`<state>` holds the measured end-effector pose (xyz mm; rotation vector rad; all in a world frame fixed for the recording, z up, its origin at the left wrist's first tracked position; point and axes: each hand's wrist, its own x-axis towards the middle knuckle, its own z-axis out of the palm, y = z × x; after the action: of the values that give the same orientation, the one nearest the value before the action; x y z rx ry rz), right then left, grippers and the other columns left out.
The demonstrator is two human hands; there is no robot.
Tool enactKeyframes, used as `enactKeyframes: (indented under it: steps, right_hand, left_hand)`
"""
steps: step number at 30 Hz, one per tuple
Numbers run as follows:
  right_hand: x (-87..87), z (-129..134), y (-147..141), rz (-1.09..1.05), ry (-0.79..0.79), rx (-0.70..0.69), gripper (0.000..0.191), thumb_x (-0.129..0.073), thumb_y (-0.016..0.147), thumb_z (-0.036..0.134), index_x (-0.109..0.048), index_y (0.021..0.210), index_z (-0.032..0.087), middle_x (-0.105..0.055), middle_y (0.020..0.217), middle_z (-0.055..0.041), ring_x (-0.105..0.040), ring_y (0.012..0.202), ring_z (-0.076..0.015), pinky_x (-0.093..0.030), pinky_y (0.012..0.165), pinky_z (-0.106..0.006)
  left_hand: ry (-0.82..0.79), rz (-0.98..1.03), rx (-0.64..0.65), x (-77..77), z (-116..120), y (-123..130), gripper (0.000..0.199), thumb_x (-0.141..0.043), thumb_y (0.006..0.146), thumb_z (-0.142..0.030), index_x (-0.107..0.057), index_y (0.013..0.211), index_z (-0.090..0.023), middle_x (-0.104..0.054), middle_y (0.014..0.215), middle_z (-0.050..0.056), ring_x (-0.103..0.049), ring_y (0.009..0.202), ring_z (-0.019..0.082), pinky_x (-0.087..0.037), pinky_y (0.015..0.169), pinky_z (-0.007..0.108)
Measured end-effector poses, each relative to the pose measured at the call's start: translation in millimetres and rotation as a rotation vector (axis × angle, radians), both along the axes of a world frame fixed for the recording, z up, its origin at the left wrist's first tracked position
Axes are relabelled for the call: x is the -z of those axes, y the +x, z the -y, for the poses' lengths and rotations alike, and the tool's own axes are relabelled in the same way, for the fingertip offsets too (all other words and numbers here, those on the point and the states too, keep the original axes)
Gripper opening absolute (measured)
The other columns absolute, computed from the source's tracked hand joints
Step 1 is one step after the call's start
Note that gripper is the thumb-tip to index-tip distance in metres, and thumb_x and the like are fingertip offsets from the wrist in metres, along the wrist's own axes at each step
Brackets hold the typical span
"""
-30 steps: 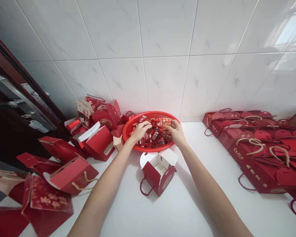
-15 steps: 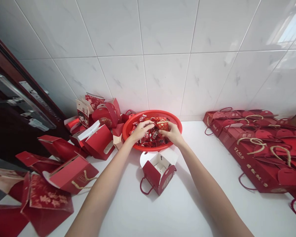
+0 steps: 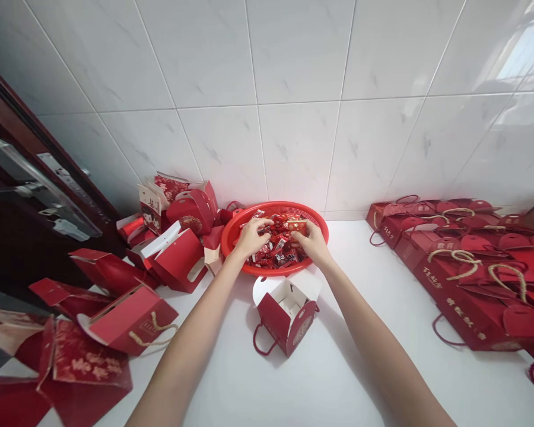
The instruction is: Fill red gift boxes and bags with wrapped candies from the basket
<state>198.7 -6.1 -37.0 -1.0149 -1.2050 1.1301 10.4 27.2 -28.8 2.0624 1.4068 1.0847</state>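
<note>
A red plastic basket (image 3: 231, 261) with a perforated rim holds many small candies (image 3: 289, 255) in red wrappers. Over the basket's left side is my left hand (image 3: 253, 238), its bent fingers and thumb apart just above the candies; its palm is hidden. On the right side, my right hand (image 3: 312, 242) grips a red-and-gold wrapped candy (image 3: 297, 226) between thumb and fingers. Just in front of the basket stands a small dark red gift box (image 3: 278, 320), its top flaps spread and its white inside showing. A red cord handle hangs from its left side.
Unfolded red gift boxes (image 3: 178, 258) crowd the left side, some with cord handles. Rows of closed red gift boxes (image 3: 463, 290) line the right. White tiles (image 3: 298, 142) cover the wall behind the white tabletop (image 3: 249, 391). A dark door (image 3: 9, 237) with a metal handle is at left.
My left hand has drawn back slightly to the left, with its fingers more bent. My right hand stays on the red-and-gold candy. The view has tilted up a little.
</note>
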Motion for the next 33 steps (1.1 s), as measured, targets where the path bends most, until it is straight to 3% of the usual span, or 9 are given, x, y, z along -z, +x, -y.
enactKeyframes:
  steps: [4, 8, 11, 16, 20, 23, 27, 30, 33]
  right_hand:
    - [0.5, 0, 0, 0.018, 0.035, 0.034, 0.024, -0.061, 0.071, 0.027, -0.057, 0.094, 0.024, -0.069, 0.096, -0.0004, -0.069, 0.084, -0.0201, -0.062, 0.069, -0.034]
    - [3.5, -2, 1, 0.028, 0.037, 0.024, 0.024, -0.058, 0.071, 0.028, -0.056, 0.095, 0.025, -0.069, 0.099, -0.0007, -0.068, 0.089, -0.0212, -0.062, 0.071, -0.035]
    - [5.2, -3, 2, 0.033, 0.056, 0.024, 0.024, -0.057, 0.073, 0.030, -0.056, 0.096, 0.024, -0.069, 0.100, -0.0016, -0.068, 0.092, -0.0221, -0.061, 0.077, -0.038]
    - [0.0, 0, 4, -0.020, 0.045, 0.010, 0.026, -0.063, 0.077, 0.038, -0.059, 0.097, 0.023, -0.070, 0.106, -0.0031, -0.067, 0.099, -0.0229, -0.060, 0.081, -0.038]
    - [-9.0, 8, 5, -0.063, 0.013, -0.105, 0.041, -0.075, 0.073, 0.043, -0.062, 0.106, 0.024, -0.071, 0.111, -0.0048, -0.068, 0.102, -0.0241, -0.060, 0.078, -0.036]
    - [-12.5, 11, 5, -0.079, 0.000, -0.112, 0.043, -0.078, 0.073, 0.045, -0.064, 0.107, 0.023, -0.072, 0.109, -0.0058, -0.069, 0.101, -0.0248, -0.060, 0.079, -0.036]
    - [-12.2, 11, 6, -0.104, 0.042, -0.113, 0.044, -0.079, 0.072, 0.043, -0.064, 0.107, 0.021, -0.073, 0.113, -0.0063, -0.068, 0.106, -0.0246, -0.057, 0.091, -0.039]
    - [-10.8, 10, 7, -0.080, 0.057, -0.202, 0.050, -0.085, 0.063, 0.034, -0.064, 0.106, 0.021, -0.074, 0.108, -0.0044, -0.069, 0.103, -0.0248, -0.056, 0.093, -0.041]
    - [-10.4, 10, 7, -0.106, 0.043, -0.188, 0.045, -0.084, 0.061, 0.031, -0.065, 0.101, 0.021, -0.074, 0.099, -0.0029, -0.070, 0.093, -0.0240, -0.058, 0.087, -0.042]
  left_hand:
    - [-0.253, -0.325, 0.333, -0.4, 8, 6, 0.029, -0.068, 0.068, -0.020, -0.077, 0.095, -0.020, -0.074, 0.097, 0.005, -0.069, 0.090, 0.024, -0.053, 0.083, 0.032]
    - [-0.390, -0.518, 0.375, -1.5, 12, 10, 0.026, -0.076, 0.065, -0.028, -0.079, 0.089, -0.021, -0.073, 0.084, 0.003, -0.067, 0.081, 0.023, -0.050, 0.073, 0.029]
    - [-0.320, -0.358, 0.383, -2.6, 12, 8, 0.029, -0.077, 0.065, -0.030, -0.078, 0.093, -0.021, -0.072, 0.084, 0.002, -0.065, 0.076, 0.020, -0.050, 0.072, 0.028]
    - [-0.090, 0.063, 0.345, -3.8, 9, 6, 0.036, -0.078, 0.069, -0.040, -0.072, 0.097, -0.018, -0.070, 0.105, 0.006, -0.064, 0.095, 0.022, -0.050, 0.087, 0.033]
    - [-0.020, 0.118, 0.338, -4.2, 10, 7, 0.038, -0.080, 0.070, -0.043, -0.071, 0.096, -0.017, -0.068, 0.103, 0.007, -0.064, 0.096, 0.023, -0.050, 0.090, 0.036]
    - [-0.019, 0.169, 0.374, -4.5, 12, 8, 0.039, -0.079, 0.072, -0.040, -0.070, 0.103, -0.018, -0.067, 0.111, 0.008, -0.063, 0.106, 0.024, -0.049, 0.096, 0.037]
    - [-0.047, 0.235, 0.424, -3.2, 14, 9, 0.047, -0.077, 0.074, -0.034, -0.064, 0.117, -0.021, -0.063, 0.126, 0.009, -0.060, 0.117, 0.024, -0.049, 0.100, 0.037]
    - [-0.103, 0.259, 0.412, -0.4, 13, 9, 0.060, -0.080, 0.072, -0.031, -0.058, 0.127, -0.023, -0.060, 0.128, 0.010, -0.065, 0.104, 0.020, -0.054, 0.092, 0.034]
    - [-0.170, 0.269, 0.354, 2.1, 11, 7, 0.072, -0.082, 0.067, -0.030, -0.053, 0.132, -0.023, -0.061, 0.120, 0.009, -0.067, 0.085, 0.016, -0.056, 0.081, 0.032]
